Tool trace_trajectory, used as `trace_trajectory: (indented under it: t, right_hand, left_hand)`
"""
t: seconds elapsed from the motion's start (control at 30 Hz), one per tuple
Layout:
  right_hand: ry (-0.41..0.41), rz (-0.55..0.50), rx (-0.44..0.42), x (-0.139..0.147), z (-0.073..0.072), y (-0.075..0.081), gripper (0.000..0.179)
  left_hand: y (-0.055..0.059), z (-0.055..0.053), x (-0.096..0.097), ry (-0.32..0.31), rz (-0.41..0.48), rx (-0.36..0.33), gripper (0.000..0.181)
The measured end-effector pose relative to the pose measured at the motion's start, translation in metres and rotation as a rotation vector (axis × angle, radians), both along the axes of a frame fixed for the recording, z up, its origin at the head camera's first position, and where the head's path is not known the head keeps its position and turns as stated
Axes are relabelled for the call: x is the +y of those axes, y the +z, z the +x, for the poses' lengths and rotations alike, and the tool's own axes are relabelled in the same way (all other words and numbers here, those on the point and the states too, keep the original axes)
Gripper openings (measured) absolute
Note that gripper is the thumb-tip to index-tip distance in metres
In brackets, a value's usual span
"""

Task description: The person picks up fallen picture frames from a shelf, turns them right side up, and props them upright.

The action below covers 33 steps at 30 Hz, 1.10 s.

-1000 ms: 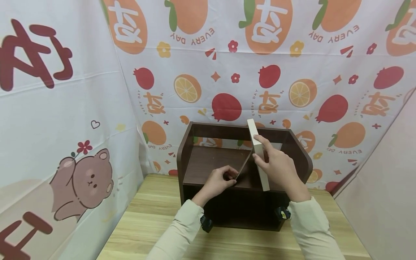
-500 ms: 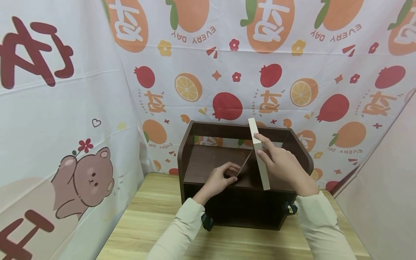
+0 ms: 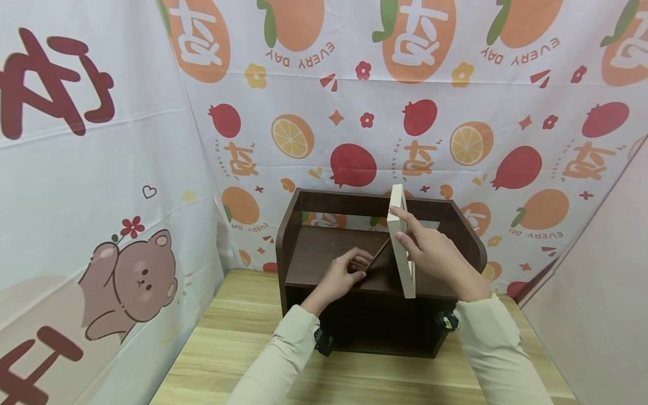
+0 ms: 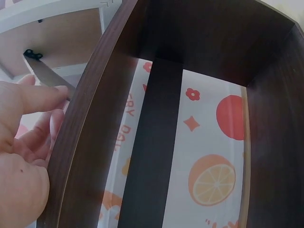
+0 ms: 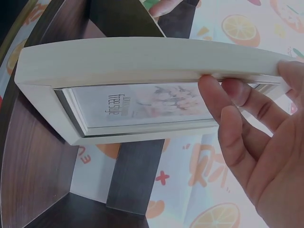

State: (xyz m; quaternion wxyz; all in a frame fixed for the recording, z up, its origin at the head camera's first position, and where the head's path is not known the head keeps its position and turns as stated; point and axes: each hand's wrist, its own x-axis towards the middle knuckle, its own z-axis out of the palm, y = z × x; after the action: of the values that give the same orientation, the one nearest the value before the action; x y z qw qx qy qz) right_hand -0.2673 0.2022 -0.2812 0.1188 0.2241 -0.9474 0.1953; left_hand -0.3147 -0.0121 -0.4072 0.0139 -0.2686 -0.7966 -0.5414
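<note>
A cream picture frame (image 3: 403, 247) stands edge-on to me over the top board of a dark brown shelf unit (image 3: 314, 247). My right hand (image 3: 437, 253) grips its upper edge, thumb on one side and fingers on the front. In the right wrist view, a printed picture with lettering (image 5: 147, 102) shows inside the frame. From the frame's back sticks out a thin support leg (image 3: 377, 256), joined by a dark hinge (image 4: 33, 54) seen in the left wrist view. My left hand (image 3: 341, 278) pinches the free end of that leg between thumb and fingers.
The shelf unit has raised side panels (image 3: 288, 230), a back rail (image 3: 344, 203) and a dark lower compartment (image 3: 374, 326). It stands on a wood-grain table (image 3: 228, 320). Fruit-printed cloth (image 3: 304, 84) hangs behind it, and a bear-printed cloth (image 3: 136, 281) hangs at left.
The picture frame has turned a little, so a strip of its front now shows beside my right hand. My left hand and the support leg have shifted slightly.
</note>
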Motion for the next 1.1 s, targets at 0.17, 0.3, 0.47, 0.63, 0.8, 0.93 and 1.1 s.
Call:
trace_trajectory:
  t: [0.17,0.3,0.47,0.63,0.8,0.93,1.1]
  right_hand:
    - [0.007,-0.007,-0.001,-0.001,-0.002,0.000,0.050]
    - [0.007,-0.007,-0.001,-0.003,-0.003,-0.001,0.051]
    - [-0.001,-0.014,-0.007,-0.006,-0.004,-0.001,0.051]
    - [-0.002,-0.010,-0.008,-0.008,-0.004,0.000,0.051]
    - [0.011,-0.006,-0.046,-0.009,-0.005,0.001,0.053]
    - [0.024,-0.018,-0.065,-0.010,-0.006,0.002,0.054]
    - [0.026,-0.039,-0.058,-0.012,-0.008,0.002,0.053]
  left_hand:
    - [0.001,-0.002,-0.001,0.000,0.006,-0.007,0.031]
    - [0.002,-0.004,-0.002,0.019,0.002,-0.023,0.028]
    - [0.002,-0.008,-0.003,0.027,-0.005,-0.020,0.025]
    - [0.002,-0.011,-0.004,0.048,-0.020,0.003,0.023]
    - [0.003,-0.012,-0.006,0.066,-0.044,0.007,0.019]
    - [0.005,-0.015,-0.007,0.068,-0.055,0.000,0.019]
    - [0.006,-0.019,-0.008,0.075,-0.068,0.006,0.018]
